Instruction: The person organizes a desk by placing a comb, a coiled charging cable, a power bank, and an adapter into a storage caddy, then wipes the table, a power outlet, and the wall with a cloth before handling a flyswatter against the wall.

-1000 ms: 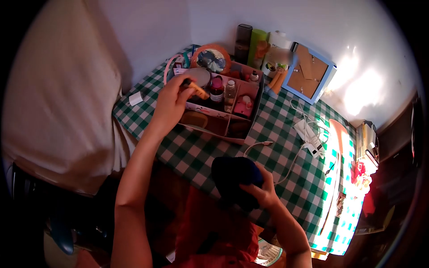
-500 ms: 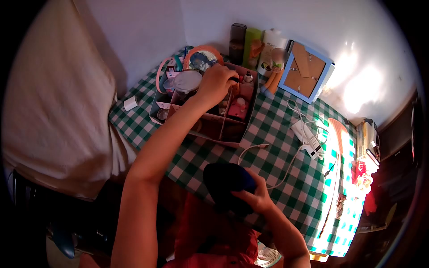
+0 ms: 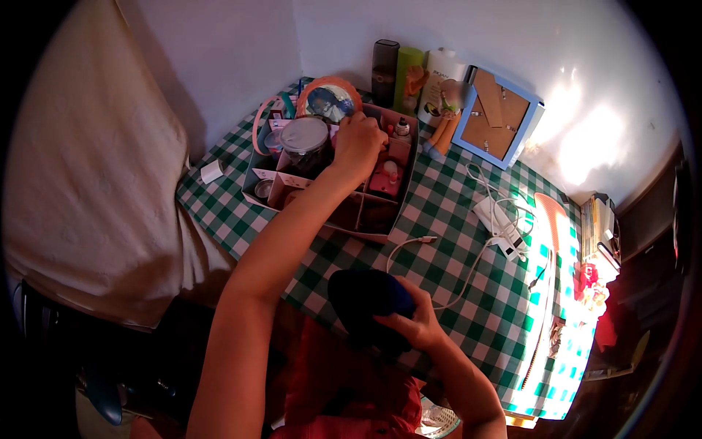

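Note:
My left hand (image 3: 358, 146) reaches into a divided pink and grey organizer box (image 3: 375, 235), its fingers curled down over a compartment at the back. The fingertips and whatever they hold are hidden. Close by on the left is a clear jar with a whitish lid (image 3: 304, 134). A pink item (image 3: 385, 180) and a small dropper-like bottle (image 3: 402, 129) sit to the right of the hand. My right hand (image 3: 417, 316) grips a dark blue, rounded pouch-like thing (image 3: 369, 304) in front of the table edge; its exact kind is unclear.
Behind the box stand an orange-rimmed round mirror (image 3: 330, 100), several bottles and a doll (image 3: 442, 132). A blue frame (image 3: 497, 117) leans on the wall. A white power strip (image 3: 500, 228) with cables lies on the checked tablecloth (image 3: 439, 219). A white cylinder (image 3: 212, 171) lies at left.
My left hand has shifted slightly down and right within the box. The small dark item at its fingers earlier no longer shows. My right hand keeps its hold, moved slightly left.

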The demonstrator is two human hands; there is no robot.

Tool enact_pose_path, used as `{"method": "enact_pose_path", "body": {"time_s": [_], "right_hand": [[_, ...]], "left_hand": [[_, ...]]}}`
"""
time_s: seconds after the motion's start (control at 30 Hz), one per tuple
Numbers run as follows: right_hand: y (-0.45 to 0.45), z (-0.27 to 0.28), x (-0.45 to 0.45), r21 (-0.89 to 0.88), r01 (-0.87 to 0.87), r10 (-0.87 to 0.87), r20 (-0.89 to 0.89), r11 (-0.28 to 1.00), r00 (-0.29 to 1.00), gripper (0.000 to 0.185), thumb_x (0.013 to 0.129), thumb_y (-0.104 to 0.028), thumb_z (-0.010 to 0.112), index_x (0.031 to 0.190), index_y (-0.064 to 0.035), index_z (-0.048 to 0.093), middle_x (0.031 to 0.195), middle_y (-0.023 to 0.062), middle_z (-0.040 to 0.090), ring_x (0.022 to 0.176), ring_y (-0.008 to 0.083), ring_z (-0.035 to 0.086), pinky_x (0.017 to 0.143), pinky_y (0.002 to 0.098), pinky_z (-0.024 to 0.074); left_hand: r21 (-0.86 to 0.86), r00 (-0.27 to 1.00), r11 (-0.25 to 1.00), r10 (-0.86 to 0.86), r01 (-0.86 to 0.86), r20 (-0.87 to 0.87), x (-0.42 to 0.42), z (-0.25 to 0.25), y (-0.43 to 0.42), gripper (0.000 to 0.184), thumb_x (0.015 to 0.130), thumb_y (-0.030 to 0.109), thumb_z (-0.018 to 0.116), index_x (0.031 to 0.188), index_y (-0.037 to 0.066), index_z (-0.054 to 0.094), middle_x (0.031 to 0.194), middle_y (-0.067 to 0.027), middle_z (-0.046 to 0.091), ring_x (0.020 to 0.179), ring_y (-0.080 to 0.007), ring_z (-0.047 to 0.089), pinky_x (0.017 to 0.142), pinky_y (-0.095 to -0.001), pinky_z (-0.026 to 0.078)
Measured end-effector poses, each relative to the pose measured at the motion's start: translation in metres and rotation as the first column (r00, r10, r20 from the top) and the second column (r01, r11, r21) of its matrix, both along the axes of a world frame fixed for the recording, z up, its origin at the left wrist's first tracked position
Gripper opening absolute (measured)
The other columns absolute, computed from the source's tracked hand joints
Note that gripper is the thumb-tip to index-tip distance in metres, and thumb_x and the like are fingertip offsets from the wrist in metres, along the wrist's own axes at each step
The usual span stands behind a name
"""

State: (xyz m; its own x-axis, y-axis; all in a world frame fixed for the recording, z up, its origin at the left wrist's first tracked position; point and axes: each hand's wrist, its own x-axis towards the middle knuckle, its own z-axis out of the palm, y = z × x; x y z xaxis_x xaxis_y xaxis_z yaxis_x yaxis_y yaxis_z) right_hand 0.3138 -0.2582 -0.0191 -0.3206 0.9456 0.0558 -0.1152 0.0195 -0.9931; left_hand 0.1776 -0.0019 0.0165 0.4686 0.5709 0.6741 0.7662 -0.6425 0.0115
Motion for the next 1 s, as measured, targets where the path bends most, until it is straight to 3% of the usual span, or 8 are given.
{"method": "enact_pose_path", "body": {"time_s": [0.13,0.47,0.57,0.63,0.7,0.8,0.93,1.0], "right_hand": [[0.0,0.002,0.0,0.009,-0.007,0.007,0.017,1.0,1.0,0.052,0.074,-0.016,0.072,0.119,0.0012,0.053,0.1,0.0098,0.063,0.093,0.0171,0.06,0.086,0.0309,0.0459],[0.0,0.003,-0.001,-0.012,0.002,-0.002,0.007,1.0,1.0,0.053,0.073,-0.015,0.072,0.12,0.0012,0.053,0.102,0.0107,0.063,0.094,0.0185,0.06,0.087,0.0318,0.0459],[0.0,0.005,-0.001,-0.019,0.015,-0.014,0.021,1.0,1.0,0.053,0.073,-0.015,0.072,0.12,0.0012,0.053,0.102,0.0106,0.062,0.094,0.0183,0.06,0.087,0.0318,0.0461],[-0.001,0.006,-0.001,-0.069,0.026,-0.025,0.009,0.997,1.0,0.052,0.072,-0.015,0.072,0.119,0.0014,0.054,0.101,0.0103,0.062,0.093,0.0174,0.059,0.085,0.0311,0.0464],[0.0,0.003,0.0,-0.066,0.02,-0.02,-0.007,0.998,1.0,0.052,0.072,-0.014,0.072,0.118,0.0015,0.054,0.1,0.0099,0.063,0.092,0.0171,0.06,0.084,0.0308,0.0466],[0.0,0.001,0.0,-0.056,0.025,-0.027,-0.038,0.998,0.999,0.05,0.072,-0.014,0.072,0.116,0.0018,0.055,0.098,0.0091,0.063,0.09,0.0167,0.06,0.083,0.0301,0.047],[0.0,0.004,-0.003,-0.079,0.034,-0.04,-0.076,0.996,0.996,0.048,0.072,-0.013,0.072,0.114,0.0017,0.055,0.096,0.0079,0.063,0.087,0.0162,0.06,0.081,0.0295,0.0474],[-0.001,0.005,-0.006,-0.083,0.032,-0.038,-0.079,0.996,0.996,0.047,0.072,-0.013,0.072,0.114,0.0017,0.056,0.095,0.0074,0.062,0.087,0.0158,0.059,0.081,0.0293,0.0471]], "left_hand": [[0.057,0.993,0.994,0.096,-0.092,-0.07,0.005,-0.003,-0.002,0.01,0.068,0.013,0.073,0.078,0.012,0.073,0.082,-0.0013,0.061,0.092,-0.0229,0.054,0.08,-0.0395,0.04],[0.062,0.995,0.994,0.09,-0.087,-0.042,0.006,-0.005,-0.005,0.015,0.07,0.011,0.072,0.084,0.01,0.066,0.086,-0.0027,0.061,0.096,-0.024,0.053,0.081,-0.0411,0.039],[-0.004,0.997,1.0,-0.003,0.004,0.075,0.001,0.009,-0.008,0.018,0.073,0.01,0.07,0.089,0.008,0.062,0.087,-0.0057,0.062,0.091,-0.0257,0.055,0.077,-0.0426,0.041],[-0.091,0.964,0.991,-0.071,0.098,0.258,-0.018,0.039,-0.019,0.019,0.076,0.008,0.068,0.092,0.006,0.059,0.087,-0.009,0.063,0.085,-0.0287,0.059,0.073,-0.0416,0.045],[-0.081,0.874,0.964,-0.191,0.252,0.448,-0.052,0.069,-0.039,0.019,0.078,0.005,0.068,0.095,0.002,0.059,0.088,-0.0117,0.065,0.086,-0.0275,0.065,0.073,-0.0345,0.05],[-0.086,0.9,0.992,-0.047,0.093,0.434,-0.115,0.088,-0.065,0.016,0.082,0.004,0.065,0.097,0.001,0.06,0.09,-0.0092,0.066,0.083,-0.0172,0.063,0.071,-0.028,0.048],[-0.227,0.894,0.972,0.152,-0.058,0.422,-0.176,0.068,-0.062,0.015,0.082,-0.001,0.062,0.097,0.001,0.058,0.085,-0.0089,0.066,0.077,-0.0183,0.064,0.068,-0.0279,0.048],[-0.203,0.901,0.977,0.141,-0.06,0.411,-0.188,0.044,-0.05,0.016,0.082,-0.003,0.061,0.097,0.001,0.058,0.084,-0.0106,0.066,0.075,-0.0209,0.065,0.067,-0.0294,0.049]]}}
